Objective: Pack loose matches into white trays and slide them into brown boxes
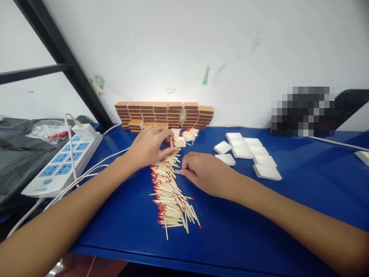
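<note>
A long pile of red-tipped matches [170, 192] runs down the middle of the blue table. At its far end my left hand [150, 144] is closed on a small white matchbox tray [171, 142], tilted on edge between thumb and fingers; much of the tray is hidden. My right hand [206, 173] is just right of the pile, thumb and forefinger pinched together at a matchstick's end. Several white matchbox trays [242, 149] lie to the right of my hands. Behind the matches, stacked brown matchboxes [154, 113] stand against the wall.
At the left, a white power strip [62, 165] with blue sockets has white cables [95, 165] trailing over the table. A plastic bag [47, 130] with red bits lies on dark sheeting. A pixelated dark object [302, 111] stands at the back right. The table's front edge [173, 256] is near me.
</note>
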The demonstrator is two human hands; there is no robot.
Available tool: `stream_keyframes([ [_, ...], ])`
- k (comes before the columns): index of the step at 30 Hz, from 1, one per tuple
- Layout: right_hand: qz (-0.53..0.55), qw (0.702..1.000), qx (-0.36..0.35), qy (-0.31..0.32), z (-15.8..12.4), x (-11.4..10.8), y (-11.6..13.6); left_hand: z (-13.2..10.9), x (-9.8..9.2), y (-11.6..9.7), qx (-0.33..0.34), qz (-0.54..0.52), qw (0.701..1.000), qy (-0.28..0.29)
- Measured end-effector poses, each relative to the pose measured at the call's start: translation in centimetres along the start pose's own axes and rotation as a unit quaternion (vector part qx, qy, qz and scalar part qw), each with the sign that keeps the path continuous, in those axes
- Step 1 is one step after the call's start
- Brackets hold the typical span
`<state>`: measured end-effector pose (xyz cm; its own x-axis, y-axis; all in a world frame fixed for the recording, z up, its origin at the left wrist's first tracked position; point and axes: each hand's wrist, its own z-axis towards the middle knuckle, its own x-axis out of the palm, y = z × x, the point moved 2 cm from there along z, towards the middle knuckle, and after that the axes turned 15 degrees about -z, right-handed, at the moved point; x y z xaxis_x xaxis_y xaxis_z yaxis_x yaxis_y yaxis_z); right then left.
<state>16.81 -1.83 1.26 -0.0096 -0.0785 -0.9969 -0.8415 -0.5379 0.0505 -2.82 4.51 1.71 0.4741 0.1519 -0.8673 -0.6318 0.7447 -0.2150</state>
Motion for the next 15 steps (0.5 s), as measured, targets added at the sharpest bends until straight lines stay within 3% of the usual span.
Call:
stream_keyframes([
  [8, -0.039, 0.997, -0.009, 0.070, -0.7, -0.9, -0.4, 0.0, -0.1, -0.1, -0.002, -0.004, 1.000, 0.007],
  [15, -0.072, 0.995, -0.030, 0.058, -1.5, -2.8, -3.2, -0.1, 0.2, -0.2, 0.003, -0.020, 1.000, 0.016],
])
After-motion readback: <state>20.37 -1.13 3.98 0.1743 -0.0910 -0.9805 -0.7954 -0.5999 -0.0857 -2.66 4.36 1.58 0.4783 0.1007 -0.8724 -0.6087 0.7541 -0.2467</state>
